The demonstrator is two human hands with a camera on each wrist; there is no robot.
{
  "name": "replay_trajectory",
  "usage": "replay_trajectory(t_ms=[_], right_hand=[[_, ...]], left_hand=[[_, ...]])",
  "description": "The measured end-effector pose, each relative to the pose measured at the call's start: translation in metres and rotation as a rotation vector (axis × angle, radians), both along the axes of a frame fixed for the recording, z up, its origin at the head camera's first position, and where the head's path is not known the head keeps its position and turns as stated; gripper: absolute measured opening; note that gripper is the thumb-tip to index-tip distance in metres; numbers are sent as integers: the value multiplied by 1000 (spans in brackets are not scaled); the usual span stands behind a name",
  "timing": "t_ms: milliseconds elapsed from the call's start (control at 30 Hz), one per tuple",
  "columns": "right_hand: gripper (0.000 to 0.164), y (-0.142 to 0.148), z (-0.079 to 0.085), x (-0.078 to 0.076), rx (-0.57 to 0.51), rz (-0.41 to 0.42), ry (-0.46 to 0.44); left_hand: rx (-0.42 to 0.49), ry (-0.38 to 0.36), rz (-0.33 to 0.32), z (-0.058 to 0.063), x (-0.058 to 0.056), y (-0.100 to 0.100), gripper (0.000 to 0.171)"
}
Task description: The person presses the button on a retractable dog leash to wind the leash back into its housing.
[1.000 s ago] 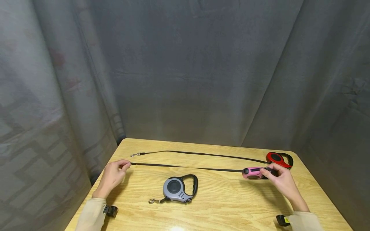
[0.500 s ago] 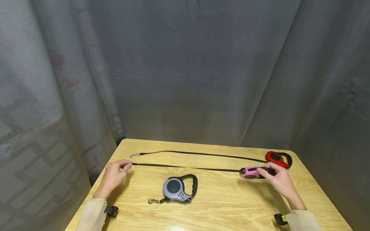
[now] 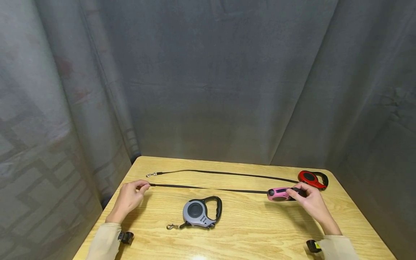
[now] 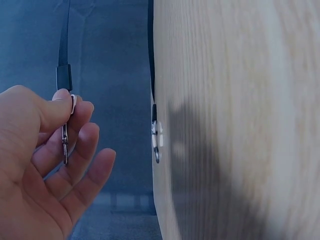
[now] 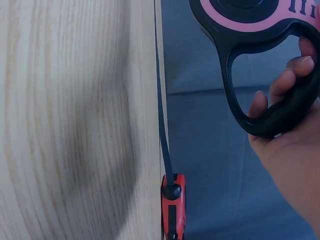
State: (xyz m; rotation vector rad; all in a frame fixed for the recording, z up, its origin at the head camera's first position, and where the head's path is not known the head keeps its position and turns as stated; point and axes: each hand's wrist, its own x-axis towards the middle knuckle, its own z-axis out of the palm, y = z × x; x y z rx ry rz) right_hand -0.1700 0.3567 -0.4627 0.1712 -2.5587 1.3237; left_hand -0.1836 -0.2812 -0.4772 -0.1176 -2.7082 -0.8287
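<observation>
My right hand (image 3: 312,204) grips the black loop handle of a pink retractable dog leash (image 3: 278,194); in the right wrist view the fingers curl through the handle (image 5: 295,107). A black strap (image 3: 208,188) runs nearly straight from its housing over to my left hand (image 3: 129,196). There the thumb and forefinger pinch the metal snap hook (image 4: 65,137) at the strap's end, the other fingers loosely bent. Pink leash and strap are held above the table. Between the hands, nearer the body, lies a grey retractable leash (image 3: 195,213) with its hook (image 3: 172,226) beside it.
Along the far side of the wooden table (image 3: 253,231) lies a red retractable leash (image 3: 310,177). Its strap (image 3: 227,174) is drawn out leftward, ending in a metal hook (image 3: 151,174). Behind the table hangs a grey curtain (image 3: 208,90).
My right hand has shifted slightly left with the pink leash. My left hand has moved a touch right, still pinching the strap's hook. The red and grey leashes stay where they lay.
</observation>
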Motion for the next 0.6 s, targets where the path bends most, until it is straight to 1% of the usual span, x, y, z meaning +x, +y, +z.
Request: replay_trajectory(t_ms=[300,600], right_hand=[[20,0,1,0,7,8,-26],[18,2,0,-1,24,26,-41]], left_hand=[[4,-20,-9,2,1,0,15],[2,-11,-31,-2,3,-1,15]])
